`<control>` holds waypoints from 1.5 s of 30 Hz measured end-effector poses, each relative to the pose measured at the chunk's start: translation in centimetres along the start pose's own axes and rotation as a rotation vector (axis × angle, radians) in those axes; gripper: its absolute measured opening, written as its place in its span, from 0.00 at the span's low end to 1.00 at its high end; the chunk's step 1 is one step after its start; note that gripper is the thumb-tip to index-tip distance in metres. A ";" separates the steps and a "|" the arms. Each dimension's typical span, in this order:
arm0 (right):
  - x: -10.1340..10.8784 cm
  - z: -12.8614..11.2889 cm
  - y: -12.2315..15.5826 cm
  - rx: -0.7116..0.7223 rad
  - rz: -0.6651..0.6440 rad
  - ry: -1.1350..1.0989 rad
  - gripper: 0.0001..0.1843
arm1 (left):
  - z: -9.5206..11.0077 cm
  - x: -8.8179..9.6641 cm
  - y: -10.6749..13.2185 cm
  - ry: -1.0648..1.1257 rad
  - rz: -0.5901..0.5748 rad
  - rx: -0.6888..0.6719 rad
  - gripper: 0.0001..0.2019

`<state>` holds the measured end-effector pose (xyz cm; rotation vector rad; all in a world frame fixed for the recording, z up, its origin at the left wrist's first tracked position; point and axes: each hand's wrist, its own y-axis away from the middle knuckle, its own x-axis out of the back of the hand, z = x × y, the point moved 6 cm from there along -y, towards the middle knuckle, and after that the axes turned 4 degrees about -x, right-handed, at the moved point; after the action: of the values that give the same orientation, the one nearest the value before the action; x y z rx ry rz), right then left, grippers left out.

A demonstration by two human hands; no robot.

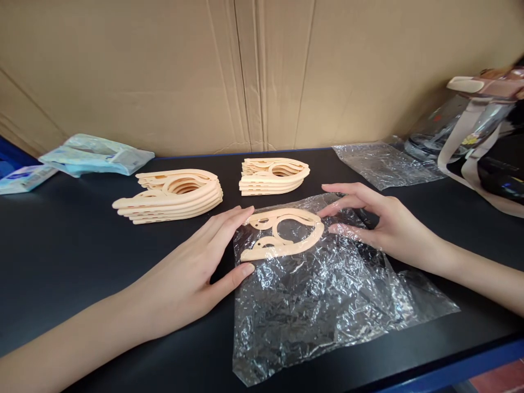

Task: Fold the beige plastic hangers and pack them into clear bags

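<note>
A folded peach-coloured hanger (pixel 286 250) lies flat on a black worktop (pixel 61 256) between a person's two bare hands, its long axis running from one hand to the other. At the hanger's left end, the left hand (pixel 196 262) holds forefinger and thumb apart, the fingertips at the two corners. Beyond its rounded end, the right hand (pixel 379 218) reaches in with fingers and thumb spread, one fingertip just beside the curve; neither hand is clearly the nearer. A crinkled clear bag (pixel 295 305) spreads around the hanger and toward the person (whether the hanger is inside it or on top, the glare does not let one tell). Behind the hanger stands a small stack of hangers (pixel 270 185); behind and to its left, a bigger pile of hangers (pixel 180 203) lies near it. Well apart from the hanger, a pale blue packet (pixel 98 155) rests at far left, while at far right a second clear bag (pixel 374 164) lies flat beside a strapped bottle (pixel 485 90).
</note>
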<state>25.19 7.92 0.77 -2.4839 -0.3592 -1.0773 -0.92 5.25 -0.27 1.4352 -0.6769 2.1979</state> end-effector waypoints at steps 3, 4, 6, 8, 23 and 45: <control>1.2 0.7 -0.1 -0.063 0.092 0.067 0.22 | 0.0 0.0 0.1 -0.002 -0.003 -0.001 0.32; 1.7 1.0 -0.1 -0.080 0.137 0.081 0.20 | 0.0 0.0 0.1 -0.002 -0.003 0.000 0.32; 3.0 1.5 0.0 -0.103 0.224 0.101 0.18 | 0.0 0.0 0.2 -0.002 -0.007 -0.008 0.32; 4.2 1.6 -0.2 -0.098 0.306 0.106 0.17 | 0.1 0.0 0.4 -0.003 -0.014 -0.020 0.31; -0.6 -2.3 -11.1 0.227 -0.099 0.347 0.44 | -0.1 0.2 0.3 0.052 -0.040 0.009 0.28; 8.2 0.9 0.5 0.109 0.108 0.800 0.37 | 0.5 0.3 0.4 -0.038 -0.103 -0.159 0.25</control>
<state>31.42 8.44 6.13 -1.7567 -0.0342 -1.8094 -0.88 4.64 0.08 1.4018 -0.7557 1.9964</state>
